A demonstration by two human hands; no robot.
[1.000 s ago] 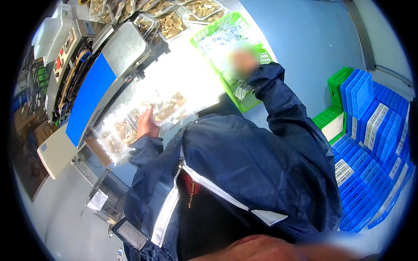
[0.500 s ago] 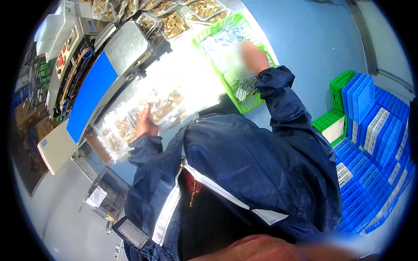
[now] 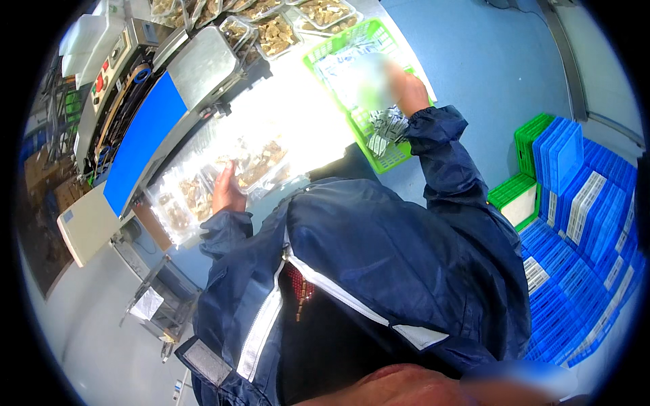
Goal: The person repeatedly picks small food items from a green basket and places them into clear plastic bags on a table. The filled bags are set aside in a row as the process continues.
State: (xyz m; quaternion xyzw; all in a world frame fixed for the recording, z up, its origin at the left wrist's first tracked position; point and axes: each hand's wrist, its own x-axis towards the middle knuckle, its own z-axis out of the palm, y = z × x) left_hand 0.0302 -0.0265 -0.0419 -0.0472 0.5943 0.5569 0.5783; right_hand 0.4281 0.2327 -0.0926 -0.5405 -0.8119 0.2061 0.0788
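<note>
My left hand (image 3: 228,189) grips the near left edge of a clear plastic tray (image 3: 261,177), its thumb lying along the rim. Brown and white pieces that look like mushrooms fill this tray. Over a bright green plastic basket (image 3: 395,161) on the right is my right hand (image 3: 408,91); a blur covers its fingers, so I cannot make out whether it holds anything. Small white packets with dark print (image 3: 388,128) lie in the basket. Another filled clear tray (image 3: 191,196) sits just left of my left hand.
A packing machine with a blue panel (image 3: 145,139) and a metal plate (image 3: 203,64) stands along the left. Several filled trays (image 3: 276,35) crowd the table's far side. Blue crates (image 3: 575,271) and green crates (image 3: 516,196) are stacked at the right.
My right hand has shifted slightly right and nearer over the basket, and more of the packets show below it. My left hand stays on the tray.
</note>
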